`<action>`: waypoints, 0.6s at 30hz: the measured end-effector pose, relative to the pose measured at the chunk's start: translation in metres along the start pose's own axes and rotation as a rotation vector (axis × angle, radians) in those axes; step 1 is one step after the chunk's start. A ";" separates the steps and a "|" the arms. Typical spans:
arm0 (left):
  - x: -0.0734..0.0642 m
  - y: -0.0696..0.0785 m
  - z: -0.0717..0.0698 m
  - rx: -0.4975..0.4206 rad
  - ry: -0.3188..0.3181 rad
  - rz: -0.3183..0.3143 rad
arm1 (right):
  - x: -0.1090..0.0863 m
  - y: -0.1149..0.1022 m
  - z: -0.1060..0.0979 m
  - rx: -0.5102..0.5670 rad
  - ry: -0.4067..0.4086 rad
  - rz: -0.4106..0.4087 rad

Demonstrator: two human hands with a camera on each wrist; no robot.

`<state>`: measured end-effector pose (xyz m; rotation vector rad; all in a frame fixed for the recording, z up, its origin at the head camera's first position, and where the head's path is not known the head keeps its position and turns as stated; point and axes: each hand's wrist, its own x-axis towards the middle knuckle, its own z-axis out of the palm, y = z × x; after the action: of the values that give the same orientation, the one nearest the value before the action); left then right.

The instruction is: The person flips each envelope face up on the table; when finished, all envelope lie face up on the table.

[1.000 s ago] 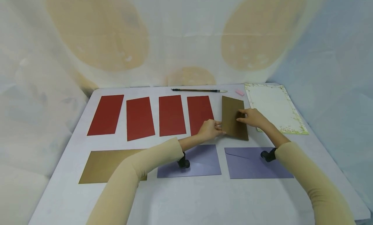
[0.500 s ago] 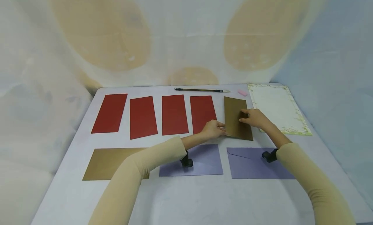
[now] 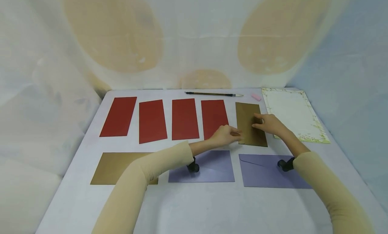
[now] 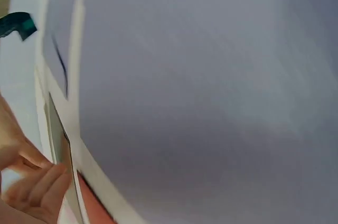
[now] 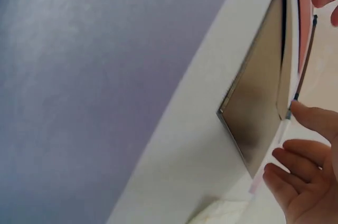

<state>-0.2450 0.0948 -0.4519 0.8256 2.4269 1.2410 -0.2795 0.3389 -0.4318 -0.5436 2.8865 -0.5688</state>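
Note:
A brownish-gold envelope (image 3: pixel 246 121) lies on the white table between my two hands. My left hand (image 3: pixel 225 136) is at its lower left, fingertips overlapping the edge in the head view. Over the right half hovers my right hand (image 3: pixel 269 123); in the right wrist view its fingers (image 5: pixel 296 163) are spread and loosely bent, with nothing pinched. From the left wrist, the left fingers (image 4: pixel 50 192) appear relaxed beside the gold envelope's edge. Just left of the gold envelope lies a red envelope (image 3: pixel 214 116), partly behind the left hand.
More red envelopes (image 3: pixel 185 119) lie in the same row. Nearer are another gold envelope (image 3: pixel 118 166) and two lilac envelopes (image 3: pixel 206 171), partly under my forearms. Along the back lie a writing brush (image 3: pixel 212 93), a pink eraser-like block (image 3: pixel 256 97) and a flower-bordered sheet (image 3: pixel 294 112).
The gold envelope has come down from a slightly raised tilt to lie flat. My left fingers have moved over its lower left edge. The head view has swung slightly left.

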 end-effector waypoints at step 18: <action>-0.001 -0.002 0.011 0.808 -0.323 0.414 | -0.018 -0.003 -0.005 -0.037 -0.101 -0.056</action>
<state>-0.2397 0.0999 -0.4601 1.6492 2.5212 0.1183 -0.2629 0.3446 -0.4248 -0.6417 2.7996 -0.4819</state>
